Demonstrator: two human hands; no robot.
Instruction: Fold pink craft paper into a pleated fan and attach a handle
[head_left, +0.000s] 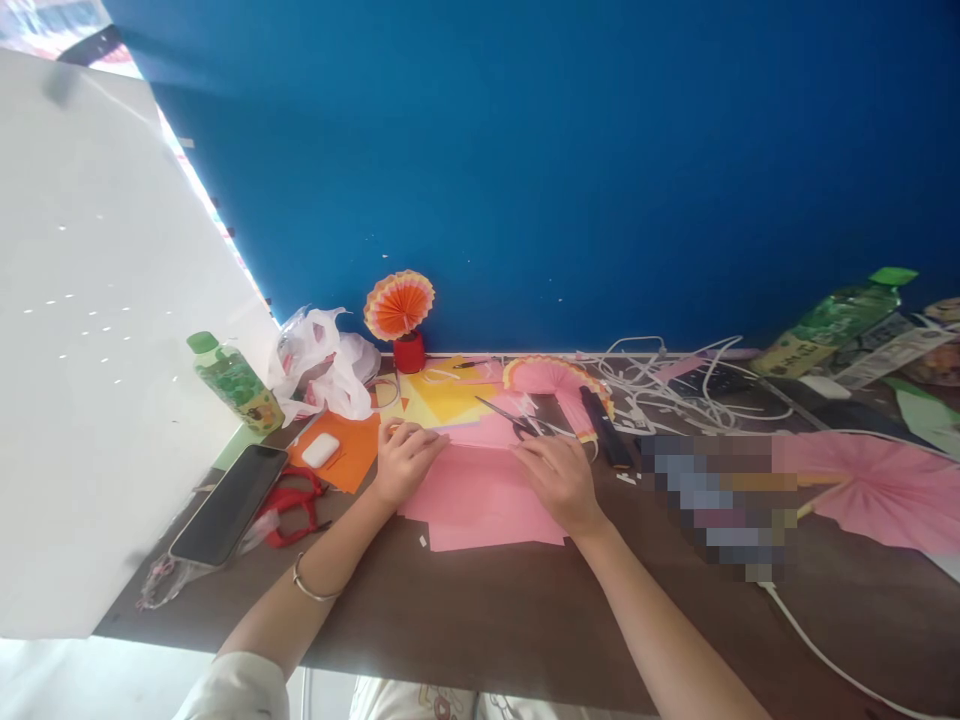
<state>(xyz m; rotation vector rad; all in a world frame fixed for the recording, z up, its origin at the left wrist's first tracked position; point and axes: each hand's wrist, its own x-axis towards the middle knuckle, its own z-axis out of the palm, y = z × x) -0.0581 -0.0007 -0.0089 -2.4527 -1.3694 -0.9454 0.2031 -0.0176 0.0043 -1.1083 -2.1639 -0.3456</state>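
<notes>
The left hand (407, 464) and right hand (560, 480) touched the far part of the pink paper (487, 500), which lay between them on the table (450, 620). Fingers curved in each grip; whether either pinched the paper, I couldn't tell. Scissors (516, 422) lay just beyond.

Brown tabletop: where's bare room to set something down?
On the tabletop, one bare patch lies between the left forearm and right forearm, from the pink paper to the front edge. Another: between the right forearm and white cable. Crowded: beyond the pink paper toward the blue wall, with scissors, yellow paper and tangled cables; at left, smartphone and orange paper.
</notes>
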